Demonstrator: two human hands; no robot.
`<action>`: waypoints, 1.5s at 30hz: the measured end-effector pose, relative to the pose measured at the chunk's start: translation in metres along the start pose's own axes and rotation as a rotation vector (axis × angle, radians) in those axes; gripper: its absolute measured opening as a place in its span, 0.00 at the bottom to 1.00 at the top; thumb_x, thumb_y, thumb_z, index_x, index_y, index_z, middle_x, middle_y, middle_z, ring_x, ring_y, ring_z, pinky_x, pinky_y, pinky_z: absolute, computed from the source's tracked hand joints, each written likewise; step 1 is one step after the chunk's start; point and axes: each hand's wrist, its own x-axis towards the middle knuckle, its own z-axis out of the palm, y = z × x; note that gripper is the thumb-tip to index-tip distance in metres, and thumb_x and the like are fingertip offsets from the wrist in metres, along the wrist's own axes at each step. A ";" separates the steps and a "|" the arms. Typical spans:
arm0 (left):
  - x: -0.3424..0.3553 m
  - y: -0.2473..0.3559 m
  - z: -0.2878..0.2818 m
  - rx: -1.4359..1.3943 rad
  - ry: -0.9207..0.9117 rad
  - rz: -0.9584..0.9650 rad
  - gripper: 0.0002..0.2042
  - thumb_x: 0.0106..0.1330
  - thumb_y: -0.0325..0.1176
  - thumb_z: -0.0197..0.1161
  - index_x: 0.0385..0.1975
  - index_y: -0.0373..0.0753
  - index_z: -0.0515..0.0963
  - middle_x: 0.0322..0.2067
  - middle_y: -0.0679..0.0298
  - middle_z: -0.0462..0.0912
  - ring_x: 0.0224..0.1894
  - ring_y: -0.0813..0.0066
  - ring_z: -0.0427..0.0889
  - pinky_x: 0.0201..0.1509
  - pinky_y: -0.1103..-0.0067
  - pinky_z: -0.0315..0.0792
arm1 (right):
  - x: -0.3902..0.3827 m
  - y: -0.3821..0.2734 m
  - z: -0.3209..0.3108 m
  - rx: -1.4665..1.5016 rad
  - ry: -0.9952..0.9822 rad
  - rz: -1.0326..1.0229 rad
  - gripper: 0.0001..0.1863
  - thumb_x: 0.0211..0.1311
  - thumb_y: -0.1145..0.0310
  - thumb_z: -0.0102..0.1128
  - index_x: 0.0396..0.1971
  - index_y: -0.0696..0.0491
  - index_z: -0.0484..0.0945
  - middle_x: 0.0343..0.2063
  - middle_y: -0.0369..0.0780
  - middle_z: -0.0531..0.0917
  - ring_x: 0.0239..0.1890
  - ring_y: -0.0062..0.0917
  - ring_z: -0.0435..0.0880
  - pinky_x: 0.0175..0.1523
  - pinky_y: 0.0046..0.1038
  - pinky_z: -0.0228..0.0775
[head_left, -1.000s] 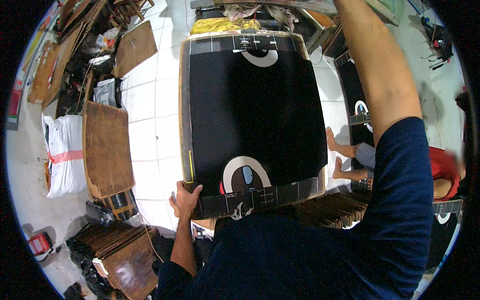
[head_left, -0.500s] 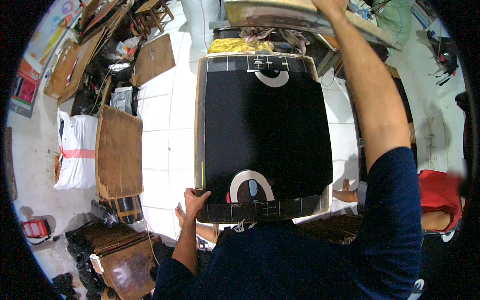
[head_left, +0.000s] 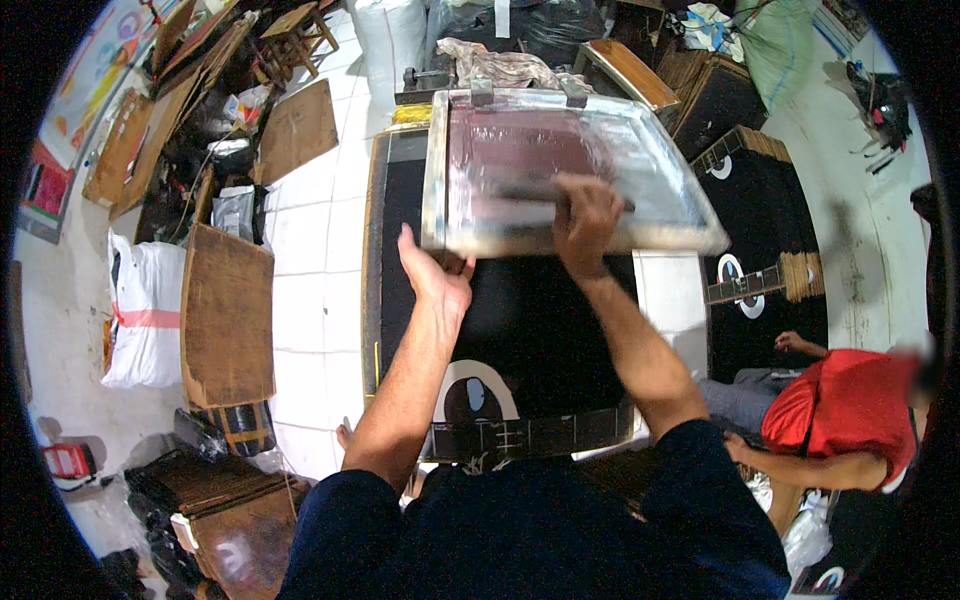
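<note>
My kit: dark navy shirt (head_left: 530, 535), soft matte cloth, reads as one colour across the torso. Short sleeves (head_left: 690, 470) in matching navy, loose cut, hems around elbow level. Forearms (head_left: 410, 375) bare from there down. Left hand (head_left: 437, 282) bare; right hand (head_left: 588, 222) bare too, motion-blurred, fine detail unreadable.

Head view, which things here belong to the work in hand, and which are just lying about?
In use, it seems:
- framed screen, left hand at its near edge
- dark bar, blurred, in the right hand
- black cloth, partly hidden by the screen

Apparently lying about:
- white sack with a pink band
- wooden stool
- red box
</note>
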 end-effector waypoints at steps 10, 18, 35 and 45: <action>0.067 -0.074 -0.130 1.438 0.140 1.105 0.43 0.57 0.51 0.79 0.66 0.28 0.68 0.57 0.46 0.77 0.61 0.49 0.77 0.66 0.58 0.68 | -0.004 0.103 0.116 -0.160 -0.618 -0.017 0.21 0.50 0.74 0.67 0.47 0.46 0.81 0.42 0.34 0.83 0.51 0.35 0.78 0.58 0.40 0.62; 0.083 -0.068 -0.137 1.851 -0.027 1.062 0.60 0.45 0.55 0.83 0.74 0.31 0.56 0.68 0.42 0.67 0.71 0.45 0.67 0.74 0.54 0.58 | 0.048 0.138 0.214 -0.304 -0.692 -0.021 0.21 0.51 0.68 0.73 0.47 0.45 0.82 0.42 0.35 0.84 0.49 0.34 0.82 0.53 0.43 0.68; 0.086 -0.071 -0.144 1.919 -0.046 1.034 0.60 0.46 0.57 0.81 0.74 0.30 0.55 0.72 0.43 0.61 0.75 0.47 0.59 0.78 0.54 0.53 | 0.030 0.141 0.190 -0.203 -0.725 -0.094 0.25 0.46 0.67 0.72 0.49 0.45 0.81 0.41 0.36 0.85 0.47 0.35 0.83 0.49 0.45 0.71; 0.086 -0.072 -0.144 1.954 -0.056 1.098 0.59 0.51 0.60 0.78 0.74 0.28 0.54 0.72 0.43 0.61 0.75 0.46 0.59 0.77 0.55 0.54 | 0.015 0.124 0.180 -0.331 -0.670 -0.083 0.27 0.41 0.67 0.77 0.47 0.46 0.81 0.40 0.35 0.84 0.46 0.33 0.83 0.48 0.40 0.71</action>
